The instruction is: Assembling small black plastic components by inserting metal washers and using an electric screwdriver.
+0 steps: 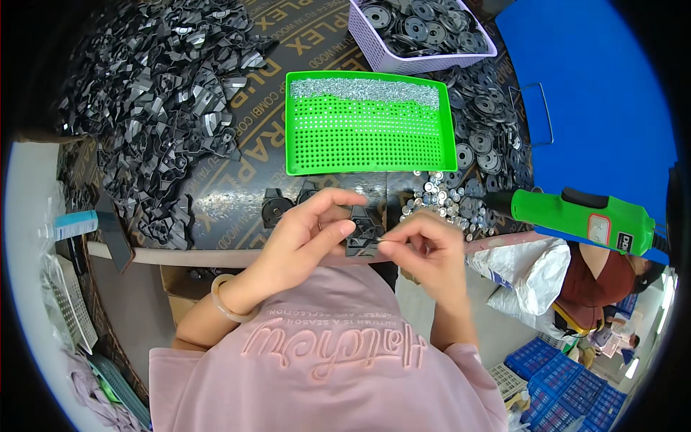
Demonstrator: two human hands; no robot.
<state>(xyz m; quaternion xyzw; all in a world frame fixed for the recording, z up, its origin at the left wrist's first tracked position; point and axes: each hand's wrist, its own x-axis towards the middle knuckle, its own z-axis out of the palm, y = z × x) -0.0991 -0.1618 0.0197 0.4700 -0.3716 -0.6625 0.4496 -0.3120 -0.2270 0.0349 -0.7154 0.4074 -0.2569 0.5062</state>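
At the table's near edge my left hand (306,234) is closed, thumb and fingers curled at the side of an angular black plastic part (363,229). My right hand (432,252) pinches a small, thin silver piece between thumb and forefinger, right against that part; whether it is a screw or a pin is too small to tell. Just beyond my left hand lies a round black plastic piece (275,210), with another black part (307,191) partly hidden by my fingers. Small round silver metal pieces (435,193) are scattered beyond my right hand.
A green perforated tray (367,147) holds many small silver pieces. Black plastic parts (173,101) heap at left. Black discs (479,129) lie at right, below a lilac basket (374,50) of more discs. A green electric screwdriver (576,216) sits right; a person (597,277) is beyond.
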